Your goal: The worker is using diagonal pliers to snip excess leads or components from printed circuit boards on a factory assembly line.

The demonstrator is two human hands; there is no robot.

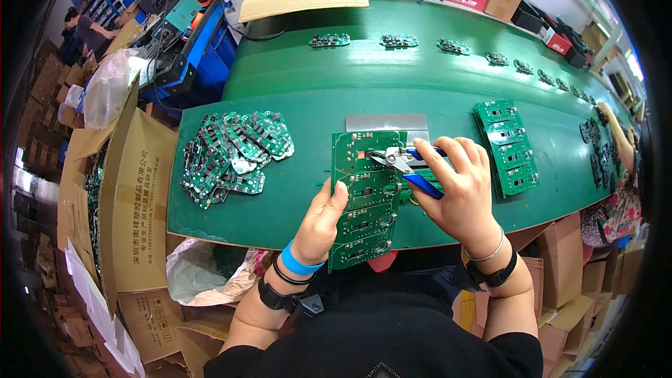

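Note:
My left hand (pixel 323 222) grips a long green circuit board panel (pixel 360 241) by its left edge, thumb on top. Several joined boards make up this panel, held tilted over the front of the green table. In my right hand (pixel 458 185) is a pair of cutting pliers (pixel 409 168) with blue-and-white handles. Their jaws rest at the upper part of the panel, by a small opening; whether they touch it I cannot tell. Behind the panel lies a flat grey metal plate (pixel 385 123), partly covered by it. More green parts beneath my right hand are mostly hidden.
Separated circuit boards (pixel 234 150) lie heaped on the left. A stack of board panels (pixel 509 148) stands on the right. Single boards (pixel 399 40) line the green conveyor belt (pixel 280 63) behind. Another person's arm (pixel 616 136) reaches in at far right. A cardboard box (pixel 140 210) stands left.

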